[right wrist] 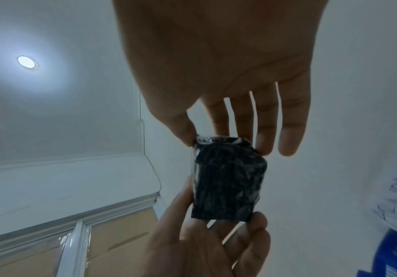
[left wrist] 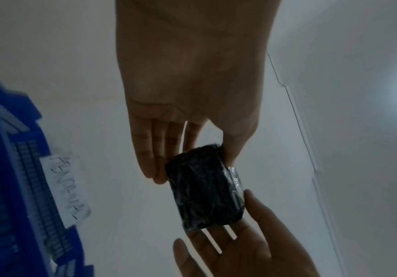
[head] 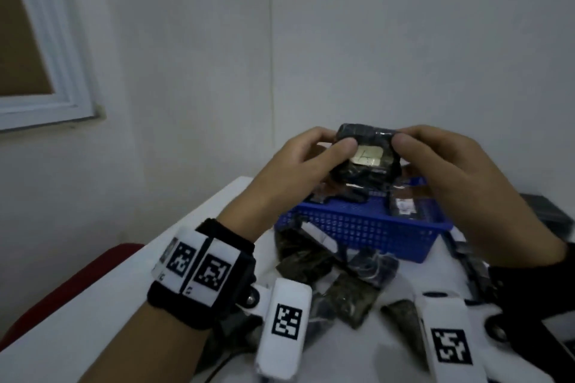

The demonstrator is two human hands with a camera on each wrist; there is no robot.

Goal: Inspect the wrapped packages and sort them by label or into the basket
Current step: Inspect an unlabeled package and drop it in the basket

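Observation:
I hold one black wrapped package (head: 361, 176) up over the blue basket (head: 357, 228), between both hands. A pale label (head: 366, 156) on it faces me. My left hand (head: 337, 141) pinches its left end with the thumb on top, and my right hand (head: 404, 140) pinches the right end the same way. The left wrist view shows the package (left wrist: 204, 189) from below, between my left hand (left wrist: 192, 161) and the right hand's fingers (left wrist: 251, 209). Seen from the right wrist, the package (right wrist: 228, 180) sits under my right hand (right wrist: 225, 144).
Several dark wrapped packages (head: 351, 298) lie loose on the white table (head: 93, 305) in front of the basket, and more lie inside it (head: 404, 205). A handwritten paper tag (left wrist: 67, 189) is stuck on the basket's outer wall. A red chair (head: 77, 283) stands at the table's left edge.

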